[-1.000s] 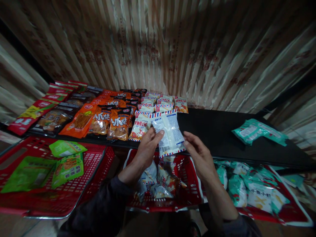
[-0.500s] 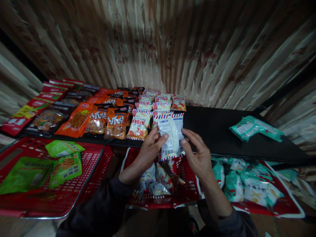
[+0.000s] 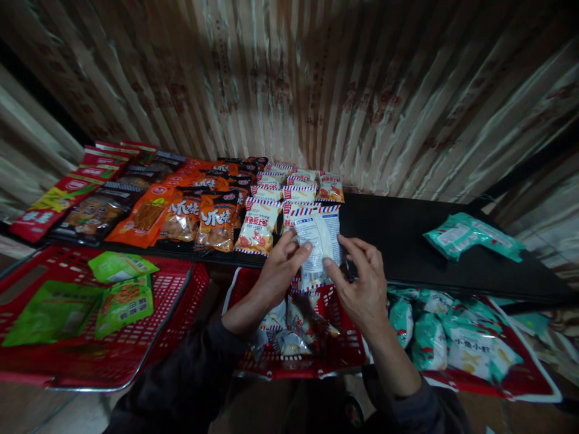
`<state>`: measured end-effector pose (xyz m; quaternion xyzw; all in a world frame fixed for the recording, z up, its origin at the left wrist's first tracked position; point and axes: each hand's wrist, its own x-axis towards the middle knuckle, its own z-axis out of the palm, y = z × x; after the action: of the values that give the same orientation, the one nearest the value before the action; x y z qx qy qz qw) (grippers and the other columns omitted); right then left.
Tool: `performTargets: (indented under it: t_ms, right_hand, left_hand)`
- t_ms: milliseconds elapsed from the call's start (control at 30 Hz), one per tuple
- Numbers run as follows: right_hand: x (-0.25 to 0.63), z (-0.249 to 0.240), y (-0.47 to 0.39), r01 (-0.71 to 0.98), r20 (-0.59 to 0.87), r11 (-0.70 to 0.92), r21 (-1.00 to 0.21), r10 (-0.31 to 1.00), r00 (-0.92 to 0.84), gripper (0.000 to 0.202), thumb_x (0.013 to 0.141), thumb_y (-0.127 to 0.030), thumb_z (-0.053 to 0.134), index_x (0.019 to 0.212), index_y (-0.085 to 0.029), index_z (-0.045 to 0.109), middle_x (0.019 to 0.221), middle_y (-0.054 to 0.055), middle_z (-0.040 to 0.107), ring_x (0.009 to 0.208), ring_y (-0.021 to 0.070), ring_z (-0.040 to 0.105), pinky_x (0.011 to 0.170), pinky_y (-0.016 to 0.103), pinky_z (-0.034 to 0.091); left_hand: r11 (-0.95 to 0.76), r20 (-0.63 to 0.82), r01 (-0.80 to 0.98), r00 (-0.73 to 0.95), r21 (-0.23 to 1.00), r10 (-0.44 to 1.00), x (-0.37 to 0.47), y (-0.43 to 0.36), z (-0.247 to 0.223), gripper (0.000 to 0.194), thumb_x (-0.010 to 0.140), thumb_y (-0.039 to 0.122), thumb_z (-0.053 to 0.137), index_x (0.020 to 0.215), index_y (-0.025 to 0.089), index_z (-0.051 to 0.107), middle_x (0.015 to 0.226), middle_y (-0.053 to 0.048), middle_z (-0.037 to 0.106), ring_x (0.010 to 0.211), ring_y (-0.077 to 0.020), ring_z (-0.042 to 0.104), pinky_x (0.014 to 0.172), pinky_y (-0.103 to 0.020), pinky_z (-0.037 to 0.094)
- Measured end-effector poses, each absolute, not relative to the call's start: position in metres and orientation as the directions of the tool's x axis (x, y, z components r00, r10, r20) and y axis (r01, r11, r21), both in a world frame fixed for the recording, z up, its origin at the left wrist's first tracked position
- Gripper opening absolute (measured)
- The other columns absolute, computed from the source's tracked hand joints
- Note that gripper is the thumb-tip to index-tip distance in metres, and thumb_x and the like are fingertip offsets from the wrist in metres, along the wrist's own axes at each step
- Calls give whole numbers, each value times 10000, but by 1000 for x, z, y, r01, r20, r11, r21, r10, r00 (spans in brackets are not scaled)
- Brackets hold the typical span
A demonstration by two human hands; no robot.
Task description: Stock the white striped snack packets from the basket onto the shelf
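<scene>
Over the front edge of the black shelf [image 3: 384, 241], a white stripe-edged snack packet [image 3: 320, 238] sits between the left hand [image 3: 281, 270] and right hand [image 3: 364, 286], pinched by both, thumbs on its printed back, while below the shelf red baskets [image 3: 168, 292] hold green pouches [image 3: 56, 310] leftward, smaller-looking striped packets [image 3: 292, 343] centrally and teal-and-white bags [image 3: 470, 349] rightward.

Head view (fairly near), forward-down over shelf [image 3: 389, 235].

Pleated curtain [image 3: 289, 78], green packets [image 3: 52, 310] in a red basket [image 3: 27, 364], teal packets [image 3: 452, 235]
</scene>
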<state>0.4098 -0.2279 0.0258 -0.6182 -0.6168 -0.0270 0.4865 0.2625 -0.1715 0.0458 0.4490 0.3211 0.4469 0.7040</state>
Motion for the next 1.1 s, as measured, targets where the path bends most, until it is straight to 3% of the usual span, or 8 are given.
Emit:
performTargets:
  t_ms: [133,367,500,600,700,800,933,1100]
  right_hand:
    - [410,27,-229,782,626,221,-582,737,257,388,902,-374,594,1261,-227,595,1113,111,627,1003,260,586,855,454,510]
    - [414,30,-229,513,491,260,-818,780,387,262,923,-403,568,1100,-220,627,1125,87,673,1045,239,637,922,429,511]
    - [417,35,-231,315,406,303,-899,846,347,353,931,-451,556,1201,-227,599,1225,87,672,1117,237,637,944,396,525]
    - [420,34,-232,262,375,306,-915,884,278,482,892,-472,617,1310,-248,533,1342,83,619,1234,254,582,1023,417,488]
    - [419,31,-231,221,310,260,-940,921,236,644,847,-467,679,1409,-263,440,1434,90,550,1285,273,548,1064,450,459]
    - [416,29,-229,233,274,209,-950,914,298,662,829,-456,697,1408,-245,458,1416,100,568,1274,281,556,1080,464,439]
    - [418,28,-226,157,255,207,-966,866,430,544,827,-464,684,1306,-232,573,1326,86,642,1236,278,579,1080,463,430]
    - [424,28,-221,-229,39,160,-960,889,457,434,755,-445,754,1137,-255,677,1176,41,722,1089,257,658,944,429,535]
  left_hand:
    - [201,-37,-380,397,903,917,262,-171,47,557,834,329,671,1345,185,503,1187,-119,701,1087,-268,659,947,-425,501]
    - [216,0,-480,410,850,912,258,-175,53,461,836,323,667,1263,190,556,1220,-101,679,1175,-264,617,1038,-463,447]
    - [151,114,-510,451,847,885,257,-178,55,351,867,361,639,1177,198,649,1296,-87,651,1285,-271,540,1110,-459,389]
    - [88,187,-483,493,871,849,256,-180,53,349,890,397,612,1183,219,678,1383,-77,598,1346,-288,478,1135,-473,365]
    - [-14,238,-389,536,921,810,253,-182,52,380,899,449,591,1222,268,675,1512,-54,472,1418,-323,381,1125,-496,380]
    - [-107,240,-256,572,961,784,251,-185,55,374,914,447,567,1243,301,666,1567,-23,394,1458,-315,314,1148,-488,354]
    - [-201,267,-179,540,963,798,252,-183,56,348,918,379,560,1231,273,667,1532,-38,448,1433,-270,370,1152,-447,354]
    - [-59,85,-84,363,995,928,260,-172,39,387,861,320,628,1234,218,628,1410,-105,570,1287,-272,536,1041,-446,465]
